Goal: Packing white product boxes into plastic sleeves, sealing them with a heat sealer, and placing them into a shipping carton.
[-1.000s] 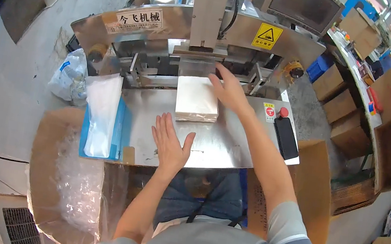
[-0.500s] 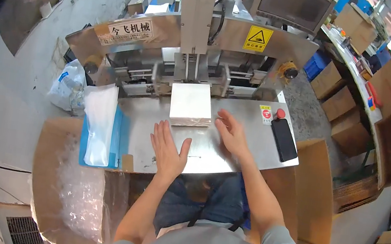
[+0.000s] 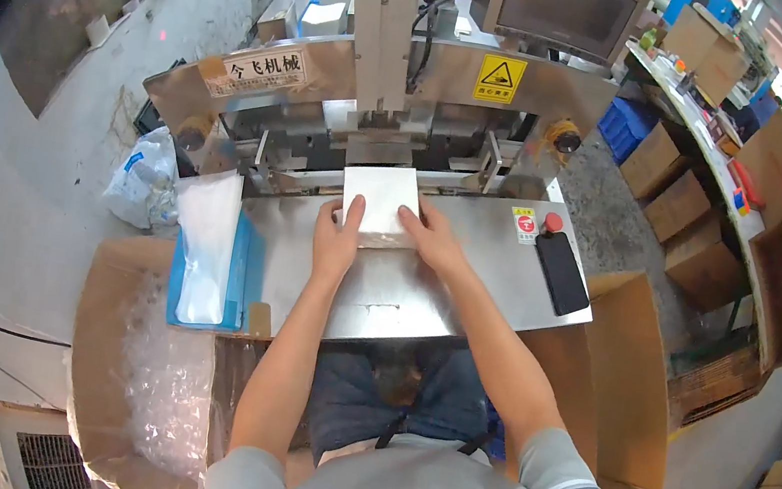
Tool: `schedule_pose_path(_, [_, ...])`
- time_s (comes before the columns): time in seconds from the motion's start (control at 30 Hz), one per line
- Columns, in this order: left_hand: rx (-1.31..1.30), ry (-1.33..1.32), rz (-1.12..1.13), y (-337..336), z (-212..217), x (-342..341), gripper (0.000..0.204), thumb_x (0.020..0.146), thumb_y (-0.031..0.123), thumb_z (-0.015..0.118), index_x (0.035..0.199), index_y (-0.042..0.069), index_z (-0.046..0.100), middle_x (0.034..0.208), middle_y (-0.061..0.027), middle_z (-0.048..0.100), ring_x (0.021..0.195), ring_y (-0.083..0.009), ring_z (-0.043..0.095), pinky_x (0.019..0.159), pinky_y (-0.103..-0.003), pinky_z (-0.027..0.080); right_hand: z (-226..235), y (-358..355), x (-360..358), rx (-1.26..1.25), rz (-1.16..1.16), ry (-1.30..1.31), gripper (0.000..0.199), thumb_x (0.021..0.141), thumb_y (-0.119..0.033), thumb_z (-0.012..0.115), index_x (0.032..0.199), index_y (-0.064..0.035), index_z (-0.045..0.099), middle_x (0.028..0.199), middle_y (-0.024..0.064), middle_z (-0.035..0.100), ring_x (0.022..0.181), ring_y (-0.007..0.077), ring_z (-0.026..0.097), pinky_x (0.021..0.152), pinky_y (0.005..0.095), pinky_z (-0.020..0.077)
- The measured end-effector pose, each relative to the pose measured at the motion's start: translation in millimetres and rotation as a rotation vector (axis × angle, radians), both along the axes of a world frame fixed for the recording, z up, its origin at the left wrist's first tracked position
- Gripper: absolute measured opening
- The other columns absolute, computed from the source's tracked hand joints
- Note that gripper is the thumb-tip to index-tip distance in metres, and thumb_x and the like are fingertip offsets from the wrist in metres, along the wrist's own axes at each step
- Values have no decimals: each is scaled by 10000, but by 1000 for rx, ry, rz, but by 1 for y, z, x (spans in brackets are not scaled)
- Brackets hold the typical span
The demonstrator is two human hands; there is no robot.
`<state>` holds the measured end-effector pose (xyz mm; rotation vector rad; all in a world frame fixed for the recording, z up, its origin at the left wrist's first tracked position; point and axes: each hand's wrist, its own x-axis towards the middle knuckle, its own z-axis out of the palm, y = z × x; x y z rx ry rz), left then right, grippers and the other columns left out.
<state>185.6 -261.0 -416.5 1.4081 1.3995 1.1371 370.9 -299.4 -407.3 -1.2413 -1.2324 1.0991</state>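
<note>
White square packet (image 3: 382,193) is gripped by opposite sides between left hand (image 3: 335,240) and right hand (image 3: 436,242), apparently for steadiness.

The packet (image 3: 380,197) lies on the tabletop (image 3: 371,307), between the left hand (image 3: 336,241) and the right hand (image 3: 436,236). Behind it the machine's crossbar (image 3: 437,69) spans the table, with a monitor (image 3: 567,13) beyond, to the right. At the table's left end are bags (image 3: 205,252) with a holder (image 3: 246,274) (in it or on it, I cannot tell). At the right end lies a phone (image 3: 561,275), a button (image 3: 553,223) just behind. Lower down, a carton (image 3: 107,334) containing plastic film (image 3: 162,392) stands left, another carton (image 3: 633,382) right.
</note>
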Motion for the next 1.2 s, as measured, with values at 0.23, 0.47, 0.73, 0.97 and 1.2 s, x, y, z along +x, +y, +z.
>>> schedule_pose_path(0.23, [338, -60, -5, -61, 28, 6, 560, 784, 177, 827, 1193, -9, 492, 1237, -185, 570, 1080, -263, 585, 928, -381, 464, 14, -57, 23, -28, 66, 42, 533, 1019, -321, 581, 1442, -12, 483, 1334, 85, 604, 1152, 170, 584, 1009, 319, 446])
schedule_pose_path(0.47, [1058, 630, -511, -131, 29, 9, 514, 779, 192, 725, 1265, 81, 599, 1370, -130, 563, 1268, -323, 519, 1053, -509, 388, 51, -97, 56, -533, 50, 473, 793, 979, -350, 654, 1543, 33, 250, 1352, 155, 565, 1162, 229, 603, 883, 347, 546])
schedule_pose_path(0.73, [351, 230, -458, -71, 45, 35, 340, 972, 271, 579, 1161, -2, 653, 1207, -242, 642, 1169, -451, 570, 1067, -524, 401, 10, -129, 83, -373, -4, 261, 1059, 828, -255, 813, 1537, 126, 125, 1271, 296, 587, 1137, 299, 619, 940, 371, 507])
schedule_pose_path(0.97, [94, 921, -638, 87, 1, 82, 639, 939, 634, 460, 1188, 106, 722, 1205, -303, 651, 1214, -461, 566, 1092, -509, 385, 19, -206, 127, -192, -291, 306, 1005, 781, -151, 822, 1547, 69, 209, 1350, 223, 558, 1212, 257, 577, 1046, 364, 439])
schedule_pose_path(1.2, [61, 1029, -730, 122, -12, 101, 674, 940, 563, 513, 1018, -82, 694, 1043, -312, 690, 1046, -446, 656, 912, -480, 479, 49, -330, 202, -112, -719, 204, 960, 773, -86, 810, 1549, 28, 257, 1378, 163, 552, 1219, 244, 576, 1046, 373, 451])
